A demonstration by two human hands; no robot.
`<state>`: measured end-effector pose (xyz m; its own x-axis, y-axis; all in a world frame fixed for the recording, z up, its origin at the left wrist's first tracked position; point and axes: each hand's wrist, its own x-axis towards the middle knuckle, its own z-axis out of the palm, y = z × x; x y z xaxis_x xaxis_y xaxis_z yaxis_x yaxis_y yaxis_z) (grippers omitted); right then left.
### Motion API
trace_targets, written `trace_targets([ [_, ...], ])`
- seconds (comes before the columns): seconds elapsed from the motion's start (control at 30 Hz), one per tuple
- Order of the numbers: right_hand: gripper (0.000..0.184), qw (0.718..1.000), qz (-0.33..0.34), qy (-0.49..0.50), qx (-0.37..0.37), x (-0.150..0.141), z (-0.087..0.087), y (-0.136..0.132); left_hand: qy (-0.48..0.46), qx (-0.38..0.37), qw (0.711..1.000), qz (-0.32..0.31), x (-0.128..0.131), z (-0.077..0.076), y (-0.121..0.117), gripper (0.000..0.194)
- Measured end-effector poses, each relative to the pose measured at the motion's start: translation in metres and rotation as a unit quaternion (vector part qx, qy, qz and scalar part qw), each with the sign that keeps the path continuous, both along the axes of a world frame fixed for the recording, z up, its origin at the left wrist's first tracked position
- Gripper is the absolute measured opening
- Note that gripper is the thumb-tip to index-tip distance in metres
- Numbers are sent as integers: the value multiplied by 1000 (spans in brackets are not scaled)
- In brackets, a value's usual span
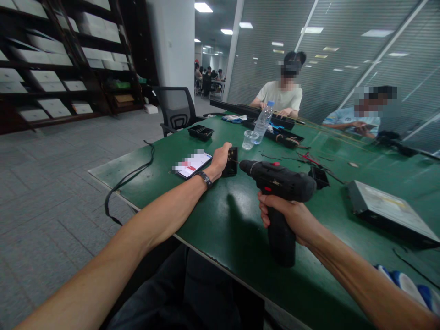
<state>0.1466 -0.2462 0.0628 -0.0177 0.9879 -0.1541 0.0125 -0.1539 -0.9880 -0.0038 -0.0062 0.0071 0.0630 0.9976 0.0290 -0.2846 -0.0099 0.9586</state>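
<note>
My right hand (292,217) is wrapped round the handle of a black cordless drill (278,183), whose bit points left at a small black boxy part (231,161) standing on the green table (220,220). My left hand (220,158) grips that black part from its left side, fingers curled round it. A watch sits on my left wrist. A phone (192,164) with a lit screen lies flat just left of my left hand.
A grey flat metal drive unit (388,206) lies at the right. A water bottle (263,121), plastic cup (249,140), black trays (201,132) and loose cables (309,158) lie farther back. Two people sit across the table. An office chair (177,110) and a black cable (127,181) are at the left edge.
</note>
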Motion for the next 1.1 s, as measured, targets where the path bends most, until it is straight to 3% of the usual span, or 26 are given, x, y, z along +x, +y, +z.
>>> trace_targets([
  [0.4,48,1000,2,13,-4,-2,1,-2,1,4,1000,-4,-1,1,-1,35],
  [0.77,47,1000,-3,16,-7,-3,4,-2,-2,-3,1000,0,-1,2,-3,37],
  [1.1,32,1000,3,13,-7,3,-3,-1,12,3,1000,3,0,-2,2,35],
])
